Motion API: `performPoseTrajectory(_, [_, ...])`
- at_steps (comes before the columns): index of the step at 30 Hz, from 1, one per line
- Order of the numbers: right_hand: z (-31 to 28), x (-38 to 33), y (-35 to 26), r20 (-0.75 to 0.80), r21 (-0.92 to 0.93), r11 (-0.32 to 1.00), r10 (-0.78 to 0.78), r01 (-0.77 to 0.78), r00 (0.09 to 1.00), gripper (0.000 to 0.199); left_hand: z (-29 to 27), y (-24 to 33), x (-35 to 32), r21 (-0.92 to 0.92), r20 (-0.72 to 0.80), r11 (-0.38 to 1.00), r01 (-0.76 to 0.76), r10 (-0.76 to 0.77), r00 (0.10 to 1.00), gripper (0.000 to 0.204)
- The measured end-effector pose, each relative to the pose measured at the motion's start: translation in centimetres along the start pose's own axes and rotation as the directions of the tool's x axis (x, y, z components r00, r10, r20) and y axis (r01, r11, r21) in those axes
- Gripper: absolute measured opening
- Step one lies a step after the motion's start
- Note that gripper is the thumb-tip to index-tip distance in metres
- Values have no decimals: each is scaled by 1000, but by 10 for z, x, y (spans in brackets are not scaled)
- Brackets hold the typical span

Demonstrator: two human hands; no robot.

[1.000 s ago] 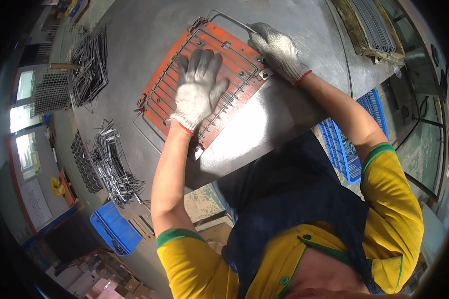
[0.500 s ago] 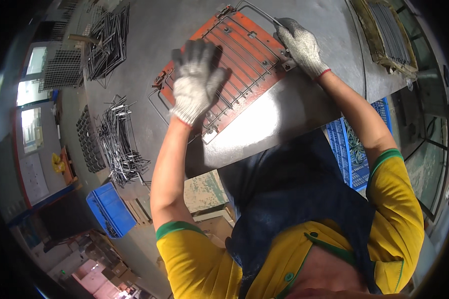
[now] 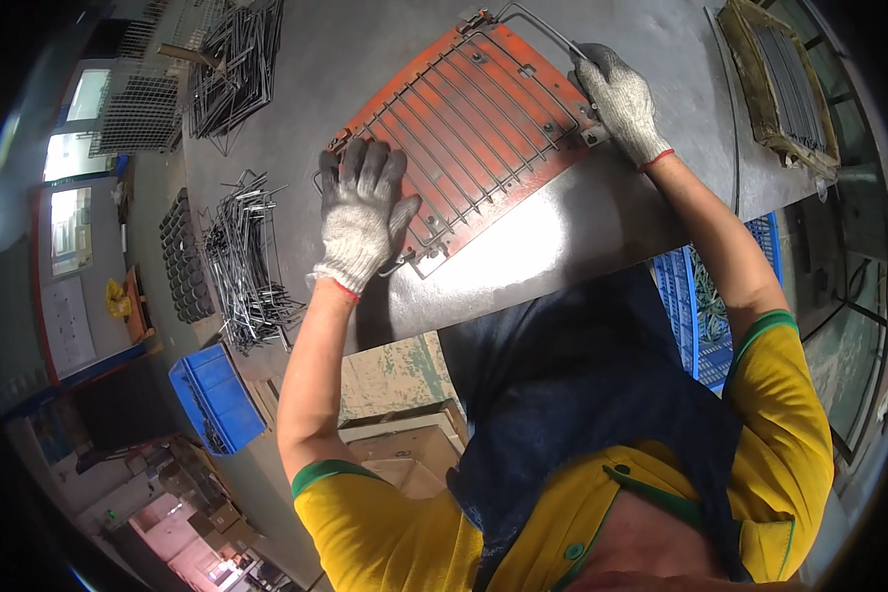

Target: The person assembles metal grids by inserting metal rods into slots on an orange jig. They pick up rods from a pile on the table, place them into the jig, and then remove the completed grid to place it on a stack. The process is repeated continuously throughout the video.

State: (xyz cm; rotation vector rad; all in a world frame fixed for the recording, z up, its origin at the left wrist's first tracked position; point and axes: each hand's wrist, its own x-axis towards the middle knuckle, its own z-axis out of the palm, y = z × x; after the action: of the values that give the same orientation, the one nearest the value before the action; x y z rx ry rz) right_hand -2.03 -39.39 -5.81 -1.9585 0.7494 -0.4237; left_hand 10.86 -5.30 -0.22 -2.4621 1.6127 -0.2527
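A red metal plate (image 3: 511, 111) lies tilted on the grey metal table, with fittings along its edges. On it rests a wire rack (image 3: 451, 126) of parallel thin rods, and a bent wire handle (image 3: 543, 27) sticks out past its far right end. Both my hands wear whitish knit gloves with dark grey fingers. My left hand (image 3: 362, 212) lies over the plate's left end, fingers stretched out, covering the wire there. My right hand (image 3: 622, 104) is closed round the wire handle's end by the plate's right edge; its fingertips are partly hidden.
Bent wire pieces (image 3: 245, 261) lie heaped on the table's left side, with dark wire frames (image 3: 235, 74) beyond. A wooden-framed box of rods (image 3: 789, 84) stands at right. Blue bins (image 3: 217, 400) sit low left, and a blue crate (image 3: 676, 296) sits under the right edge.
My left hand has slid from the middle of the rack leftward and nearer to me, to the plate's left end. My right hand keeps its place at the handle. The whole view has shifted slightly.
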Motion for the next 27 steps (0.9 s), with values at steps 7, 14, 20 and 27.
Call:
performPoseTrajectory(7, [2,1,7,-13,142,990,-22,24,1000,37,25,-24,71,-185,-96,966,179,-199,975,55])
performPoseTrajectory(14, [-10,-16,46,-25,-415,758,-562,503,827,36,29,-66,106,-172,46,972,158,-153,987,35])
performPoseTrajectory(20, [-30,-37,26,8,-184,963,-199,197,980,37,40,-72,101,-176,19,968,180,-180,984,30])
performPoseTrajectory(27, [-94,-23,-24,-25,-427,751,-566,503,824,40,-8,-44,109,-474,-297,859,192,-361,884,26])
